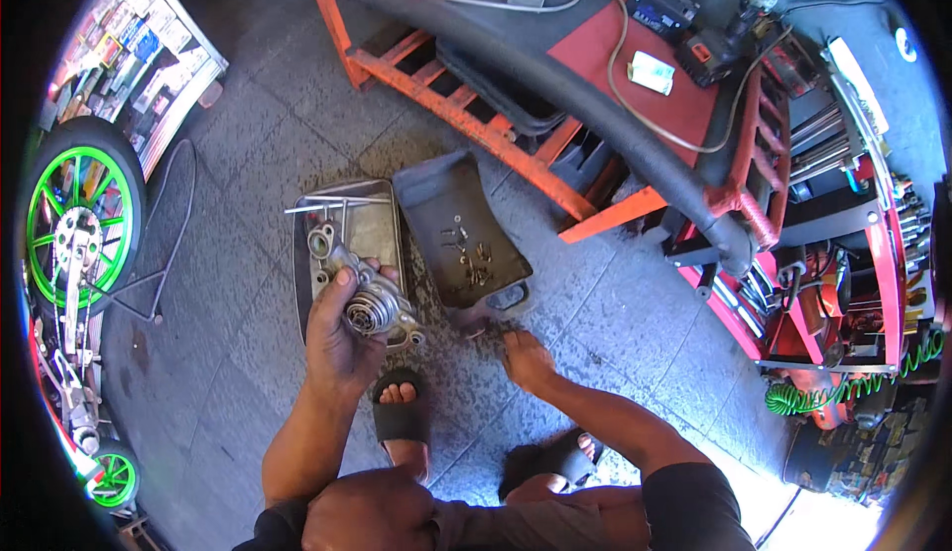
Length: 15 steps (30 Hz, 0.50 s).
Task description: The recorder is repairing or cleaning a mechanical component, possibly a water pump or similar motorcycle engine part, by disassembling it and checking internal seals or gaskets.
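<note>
My left hand [342, 333] grips a cast aluminium engine housing [372, 303] with a round bearing-like fitting, above a metal tray [389, 214] holding long metal rods. Right of that tray, a dark plastic bin [426, 204] contains several small bolts and fittings. My right hand [526, 358] is low near the bin's front end, its fingers curled by a small dark shape that I cannot make out.
An orange-framed bench [476, 129] with cables and power tools spans the back. A red tool rack [883, 283] and coiled green hose [823, 397] are at the right. A green-wheeled motorcycle [79, 234] stands left. My sandalled feet [402, 417] rest on the tiles.
</note>
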Each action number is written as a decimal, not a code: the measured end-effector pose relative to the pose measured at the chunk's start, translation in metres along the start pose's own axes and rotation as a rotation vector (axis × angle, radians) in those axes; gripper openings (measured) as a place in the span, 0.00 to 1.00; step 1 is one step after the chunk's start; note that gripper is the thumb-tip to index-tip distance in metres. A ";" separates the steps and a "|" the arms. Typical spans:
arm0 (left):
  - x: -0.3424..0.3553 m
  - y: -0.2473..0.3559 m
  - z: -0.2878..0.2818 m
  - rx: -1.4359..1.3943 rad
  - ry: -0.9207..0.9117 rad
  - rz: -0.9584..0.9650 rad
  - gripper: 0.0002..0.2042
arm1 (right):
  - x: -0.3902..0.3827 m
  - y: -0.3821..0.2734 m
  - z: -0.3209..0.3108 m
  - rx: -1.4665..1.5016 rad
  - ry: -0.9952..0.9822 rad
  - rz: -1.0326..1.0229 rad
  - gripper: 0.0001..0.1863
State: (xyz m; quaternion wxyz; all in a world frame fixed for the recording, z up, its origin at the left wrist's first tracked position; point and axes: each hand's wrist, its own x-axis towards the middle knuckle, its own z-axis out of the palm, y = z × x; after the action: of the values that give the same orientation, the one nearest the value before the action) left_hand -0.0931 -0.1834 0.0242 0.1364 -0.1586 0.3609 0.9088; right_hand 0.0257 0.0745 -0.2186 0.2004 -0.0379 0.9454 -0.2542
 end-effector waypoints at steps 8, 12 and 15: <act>-0.001 0.007 0.011 -0.074 0.028 -0.017 0.17 | -0.005 0.022 -0.020 0.021 0.064 -0.051 0.10; 0.003 0.020 0.008 -0.135 -0.012 0.030 0.17 | 0.006 0.021 -0.050 -0.149 0.052 0.219 0.24; 0.005 0.035 -0.010 -0.201 -0.056 0.086 0.17 | 0.014 0.025 -0.066 -0.173 0.102 0.355 0.27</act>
State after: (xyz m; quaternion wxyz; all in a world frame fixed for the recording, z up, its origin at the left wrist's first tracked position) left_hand -0.1087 -0.2145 0.0367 0.0907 -0.1305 0.2704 0.9495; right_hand -0.0126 0.1246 -0.1839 0.1899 0.1252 0.9645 -0.1343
